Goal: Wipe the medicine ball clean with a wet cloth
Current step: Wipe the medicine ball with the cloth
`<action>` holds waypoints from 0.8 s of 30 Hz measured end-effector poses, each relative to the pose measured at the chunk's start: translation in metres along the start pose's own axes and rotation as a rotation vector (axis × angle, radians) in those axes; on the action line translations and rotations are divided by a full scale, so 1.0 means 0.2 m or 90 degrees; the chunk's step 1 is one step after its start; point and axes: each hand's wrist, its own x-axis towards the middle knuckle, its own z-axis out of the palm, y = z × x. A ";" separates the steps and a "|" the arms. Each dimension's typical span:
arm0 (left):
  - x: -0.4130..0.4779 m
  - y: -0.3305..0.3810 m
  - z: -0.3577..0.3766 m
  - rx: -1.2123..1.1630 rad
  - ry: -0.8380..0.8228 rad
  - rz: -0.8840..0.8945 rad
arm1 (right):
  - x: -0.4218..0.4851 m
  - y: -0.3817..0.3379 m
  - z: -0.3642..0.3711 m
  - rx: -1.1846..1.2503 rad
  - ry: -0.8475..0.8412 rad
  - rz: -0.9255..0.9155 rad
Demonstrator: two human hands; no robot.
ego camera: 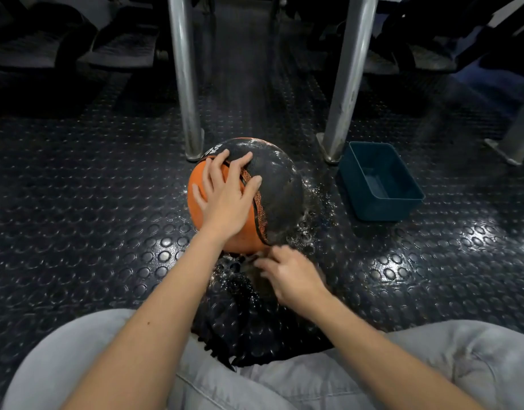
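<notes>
Our left hand [225,199] lies spread on the wet, pebbled medicine ball [278,184]; our right hand [290,276] is blurred, and we cannot tell its grip.

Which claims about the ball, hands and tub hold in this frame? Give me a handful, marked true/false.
1. The left hand lies with spread fingers on the medicine ball. True.
2. The ball sits inside the tub. False: it is on the floor. The tub stands apart from it, on the person's right.
3. The floor around the ball is wet. True.
4. The right hand rests on top of the ball. False: it is low, at the ball's near base, and blurred.
5. The ball is orange all over. False: it is part orange, part black.
</notes>
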 end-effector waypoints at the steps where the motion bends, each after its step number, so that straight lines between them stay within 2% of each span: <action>1: 0.00 0.00 0.00 -0.006 0.005 0.000 | 0.00 0.00 -0.01 0.020 -0.027 0.004; 3: 0.01 -0.01 -0.01 -0.011 0.017 -0.006 | 0.07 0.03 -0.10 0.078 0.007 0.017; 5: 0.01 -0.02 -0.02 -0.020 0.018 -0.013 | 0.17 0.06 -0.23 0.111 0.104 0.027; 7: 0.02 -0.02 -0.04 -0.030 -0.005 -0.014 | 0.24 0.11 -0.31 0.116 0.209 0.071; 9: 0.03 -0.02 -0.05 -0.046 -0.054 -0.010 | 0.27 0.16 -0.30 0.105 0.256 0.124; 13: 0.02 -0.03 -0.06 -0.055 -0.100 0.021 | 0.23 0.15 -0.16 0.100 0.239 0.144; 19: -0.01 -0.02 -0.04 -0.051 -0.098 0.049 | 0.05 0.05 -0.09 0.063 0.188 0.050; 24: -0.03 0.00 -0.04 -0.039 -0.110 0.056 | -0.01 0.07 -0.08 -0.008 0.040 -0.033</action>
